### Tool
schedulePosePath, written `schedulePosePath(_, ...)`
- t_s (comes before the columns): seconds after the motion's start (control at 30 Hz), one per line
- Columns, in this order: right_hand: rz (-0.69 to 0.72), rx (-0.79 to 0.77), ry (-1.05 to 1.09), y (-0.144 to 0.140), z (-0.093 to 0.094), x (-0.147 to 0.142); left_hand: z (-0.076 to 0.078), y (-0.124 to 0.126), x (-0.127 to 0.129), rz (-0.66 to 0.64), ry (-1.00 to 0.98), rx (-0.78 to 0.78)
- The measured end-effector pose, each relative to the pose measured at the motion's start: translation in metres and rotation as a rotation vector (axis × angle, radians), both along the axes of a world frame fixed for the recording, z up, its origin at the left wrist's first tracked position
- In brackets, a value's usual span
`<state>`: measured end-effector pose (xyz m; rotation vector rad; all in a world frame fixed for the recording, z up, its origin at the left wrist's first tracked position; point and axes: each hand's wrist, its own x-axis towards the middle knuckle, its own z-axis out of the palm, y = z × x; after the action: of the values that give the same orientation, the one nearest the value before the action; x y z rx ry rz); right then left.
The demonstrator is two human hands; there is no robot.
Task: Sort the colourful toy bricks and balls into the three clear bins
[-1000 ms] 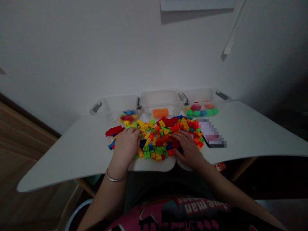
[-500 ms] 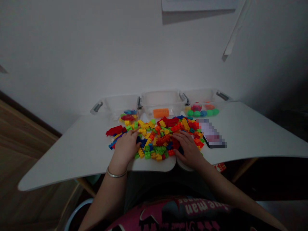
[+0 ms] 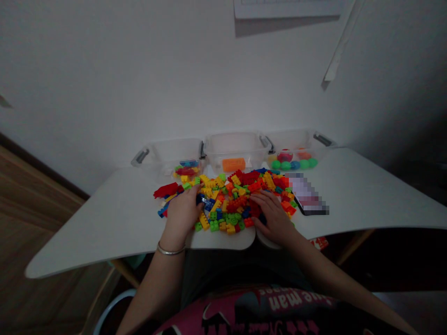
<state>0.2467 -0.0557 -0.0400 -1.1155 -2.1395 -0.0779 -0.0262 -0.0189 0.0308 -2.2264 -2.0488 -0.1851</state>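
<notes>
We see studded blocks point(image 3: 232, 218), red, yellow, green and blue, heaped near the surface point(image 3: 98, 223)'s front edge; whether left hand point(image 3: 181, 211) or right hand point(image 3: 273, 216) grasps any, we cannot tell.

The bricks point(image 3: 237, 203) between left hand point(image 3: 182, 210) and right hand point(image 3: 274, 215) are red, orange, yellow, green and blue.
</notes>
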Motion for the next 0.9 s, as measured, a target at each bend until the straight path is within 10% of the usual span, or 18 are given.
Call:
schedulePosePath(0.43,-0.001,-0.005,-0.006,0.001,-0.001,0.000,-0.003,0.003,-0.005,-0.061,-0.135,0.070)
schedulePosePath(0.9,0.000,-0.023,0.002,0.001,-0.002,0.002,0.015,0.065,-0.040,0.088,-1.007,0.618)
